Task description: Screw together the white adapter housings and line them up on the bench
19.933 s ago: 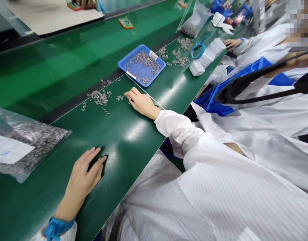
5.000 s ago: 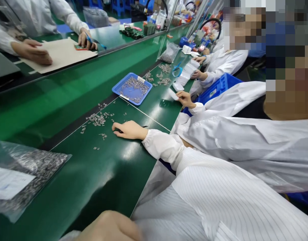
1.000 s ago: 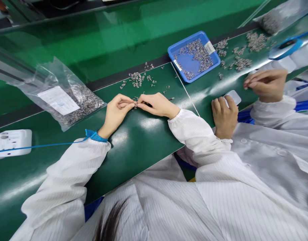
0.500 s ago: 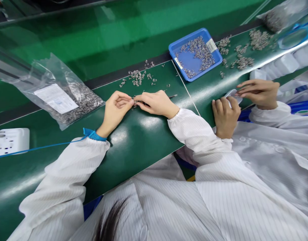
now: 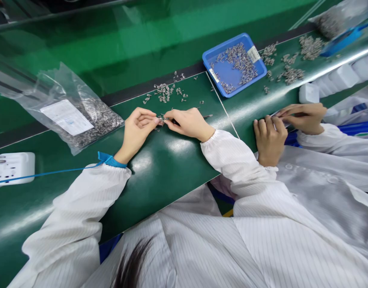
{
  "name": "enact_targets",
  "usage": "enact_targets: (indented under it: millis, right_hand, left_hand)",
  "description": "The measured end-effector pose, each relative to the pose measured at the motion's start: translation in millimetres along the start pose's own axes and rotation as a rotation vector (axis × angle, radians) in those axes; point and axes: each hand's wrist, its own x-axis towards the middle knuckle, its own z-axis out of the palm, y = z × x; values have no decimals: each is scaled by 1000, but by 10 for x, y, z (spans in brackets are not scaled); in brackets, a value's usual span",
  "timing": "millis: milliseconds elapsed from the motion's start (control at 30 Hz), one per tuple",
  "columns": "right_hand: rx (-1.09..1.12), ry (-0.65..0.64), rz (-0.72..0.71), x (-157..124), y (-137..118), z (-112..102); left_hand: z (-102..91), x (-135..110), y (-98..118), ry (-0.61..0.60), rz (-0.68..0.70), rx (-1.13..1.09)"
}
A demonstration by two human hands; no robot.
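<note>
My left hand (image 5: 139,128), with a blue strap at its wrist, pinches a small metal part (image 5: 161,120) between thumb and forefinger. From the other side, the fingertips of my right hand (image 5: 188,123) close on the same cluster; the exact shape of the part is too small to make out. A thin dark tool (image 5: 207,116) sticks out beyond my right hand, mostly hidden by it. Just behind both hands lies a loose pile of small metal parts (image 5: 164,92) on the green table (image 5: 160,172).
A clear bag of metal parts (image 5: 97,116) lies left, beyond a white socket box (image 5: 13,169). A blue tray (image 5: 232,74) of small parts stands back right, with more piles (image 5: 292,75) beside it. A co-worker's hands (image 5: 269,140) work at the right, near white boxes (image 5: 310,93).
My fingertips have drawn slightly apart, showing more of the metal part between them. The co-worker's far hand has moved left, and the blue ring-shaped object at the far right has tilted.
</note>
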Motion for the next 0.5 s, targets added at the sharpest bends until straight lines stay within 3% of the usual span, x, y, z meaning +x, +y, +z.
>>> enact_targets:
  millis: [267, 500]
  right_hand:
    - [27, 59, 5, -6, 23, 60]
    - [20, -67, 99, 2, -5, 56]
  left_hand:
    - [-5, -27, 74, -54, -91, 31]
    - [-42, -16, 39, -81, -107, 66]
